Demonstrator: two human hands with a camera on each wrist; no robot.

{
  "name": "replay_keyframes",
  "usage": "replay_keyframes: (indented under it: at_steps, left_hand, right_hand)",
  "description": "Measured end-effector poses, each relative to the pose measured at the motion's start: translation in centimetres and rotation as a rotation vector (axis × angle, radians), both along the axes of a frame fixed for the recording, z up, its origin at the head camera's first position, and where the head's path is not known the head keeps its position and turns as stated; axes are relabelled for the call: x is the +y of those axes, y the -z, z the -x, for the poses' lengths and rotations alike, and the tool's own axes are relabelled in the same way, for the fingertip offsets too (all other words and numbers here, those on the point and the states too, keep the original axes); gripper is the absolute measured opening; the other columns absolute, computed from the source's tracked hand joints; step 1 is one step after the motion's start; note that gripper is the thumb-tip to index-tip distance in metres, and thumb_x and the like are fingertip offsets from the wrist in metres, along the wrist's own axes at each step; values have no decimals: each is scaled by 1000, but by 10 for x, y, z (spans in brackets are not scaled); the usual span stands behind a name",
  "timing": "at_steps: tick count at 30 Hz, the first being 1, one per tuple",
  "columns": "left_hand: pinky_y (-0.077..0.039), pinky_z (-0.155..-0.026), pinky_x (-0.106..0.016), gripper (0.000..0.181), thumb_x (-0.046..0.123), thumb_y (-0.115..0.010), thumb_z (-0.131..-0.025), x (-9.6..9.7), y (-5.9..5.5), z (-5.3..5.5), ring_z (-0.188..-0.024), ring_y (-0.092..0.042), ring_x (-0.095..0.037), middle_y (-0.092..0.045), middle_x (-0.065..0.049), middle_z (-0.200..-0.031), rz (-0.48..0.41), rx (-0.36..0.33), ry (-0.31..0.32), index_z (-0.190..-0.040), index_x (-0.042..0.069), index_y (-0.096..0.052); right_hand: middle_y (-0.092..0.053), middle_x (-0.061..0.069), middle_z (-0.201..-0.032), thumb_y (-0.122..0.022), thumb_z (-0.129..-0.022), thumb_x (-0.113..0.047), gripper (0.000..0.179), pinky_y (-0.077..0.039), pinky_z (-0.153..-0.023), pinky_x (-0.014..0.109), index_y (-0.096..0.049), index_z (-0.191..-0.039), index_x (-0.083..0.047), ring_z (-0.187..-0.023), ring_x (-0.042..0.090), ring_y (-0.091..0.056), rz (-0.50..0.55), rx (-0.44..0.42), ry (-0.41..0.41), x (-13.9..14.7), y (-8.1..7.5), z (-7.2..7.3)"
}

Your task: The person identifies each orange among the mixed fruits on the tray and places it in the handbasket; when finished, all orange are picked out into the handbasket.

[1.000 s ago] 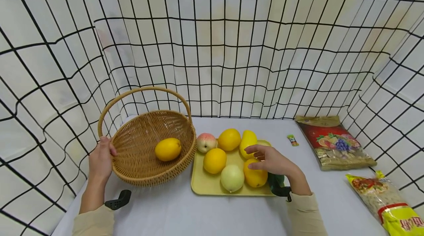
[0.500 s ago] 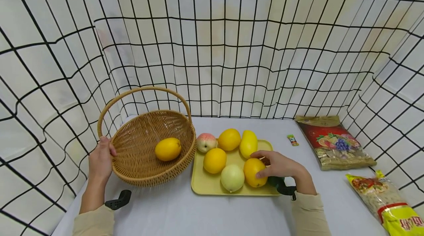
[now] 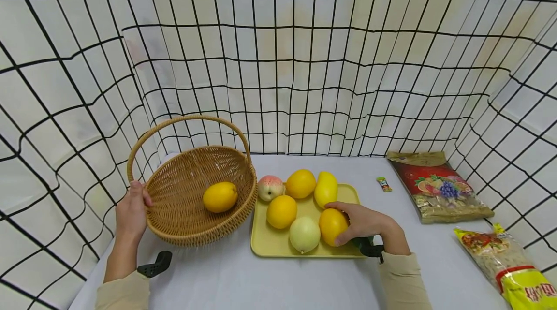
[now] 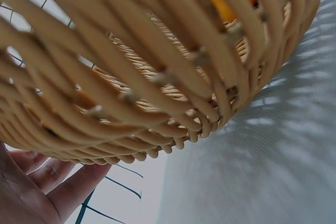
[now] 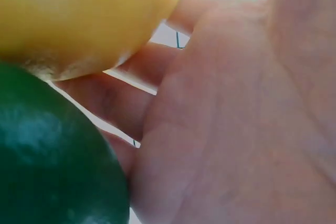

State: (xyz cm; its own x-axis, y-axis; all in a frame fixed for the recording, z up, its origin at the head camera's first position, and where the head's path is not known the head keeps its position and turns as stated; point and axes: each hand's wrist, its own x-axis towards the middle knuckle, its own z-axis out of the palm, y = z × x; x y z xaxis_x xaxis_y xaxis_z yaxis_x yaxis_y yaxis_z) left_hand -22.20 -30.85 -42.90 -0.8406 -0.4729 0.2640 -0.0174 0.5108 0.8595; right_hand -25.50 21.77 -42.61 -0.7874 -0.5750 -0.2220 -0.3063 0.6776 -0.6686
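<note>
Orange fruit (image 3: 332,226) gripped by right hand (image 3: 367,222); left hand (image 3: 132,211) grips basket (image 3: 178,203); bag's (image 3: 506,264) red lettering (image 3: 542,293) illegible

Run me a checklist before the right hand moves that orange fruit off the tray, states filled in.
1. Right hand has the orange fruit: ok, thumb and fingers are round it.
2. Left hand steadies the basket: ok, it grips the rim near the handle's foot.
3. Room in the basket: ok, one yellow fruit inside, bare wicker around it.
4. Clear of neighbours: not ok, the pale green fruit sits close beside it.
5. Basket level: not ok, it is tilted.
6. Basket base on the table: cannot tell.
</note>
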Motion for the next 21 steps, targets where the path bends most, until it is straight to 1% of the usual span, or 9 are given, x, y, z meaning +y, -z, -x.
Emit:
replay_keyframes:
  at_steps: [2,5,8,13,15,21]
  left_hand:
    - [-30,-96,-43,65,44,-14,-107,0,1,0,-129,-44,-37,-53,-24,-129,-2,-3,1,-78,-4,-47]
    - [-31,-91,-37,65,45,-15,-107,0,2,-1,-127,-44,-36,-54,-24,-128,-3,-6,-4,-78,-4,-48]
    - [-30,-87,-32,65,45,-15,-107,0,2,-1,-126,-45,-35,-54,-24,-126,-6,-4,-8,-78,-4,-48]
    - [-30,-88,-31,64,45,-16,-107,1,1,-1,-126,-45,-33,-55,-23,-124,-8,9,-10,-78,-3,-48]
    - [-30,-86,-31,64,45,-16,-107,1,1,-1,-125,-46,-34,-55,-23,-124,-6,11,-11,-78,-3,-48]
    - [-31,-77,-33,64,45,-16,-107,1,2,-1,-121,-46,-36,-54,-24,-122,7,6,-10,-77,-2,-48]
  right_hand:
    - [-53,7,-133,-86,-72,-30,86,-39,-95,49,-44,-144,-11,-110,24,-50,4,11,6,0,0,0]
    - [-55,6,-131,-86,-72,-32,85,-40,-93,48,-44,-144,-11,-108,23,-51,14,29,14,0,-1,-1]
    - [-55,6,-130,-85,-73,-35,86,-41,-93,46,-42,-145,-13,-107,22,-52,44,45,33,2,-3,-1]
    - [-54,7,-131,-83,-76,-35,87,-43,-95,47,-38,-147,-16,-109,22,-53,166,97,48,3,-8,0]
    - [-52,8,-133,-83,-77,-34,86,-43,-96,47,-37,-148,-16,-111,23,-53,220,116,60,2,-10,1]
    - [-45,9,-144,-82,-79,-31,88,-44,-99,49,-32,-150,-15,-120,28,-50,363,145,156,-6,-16,1]
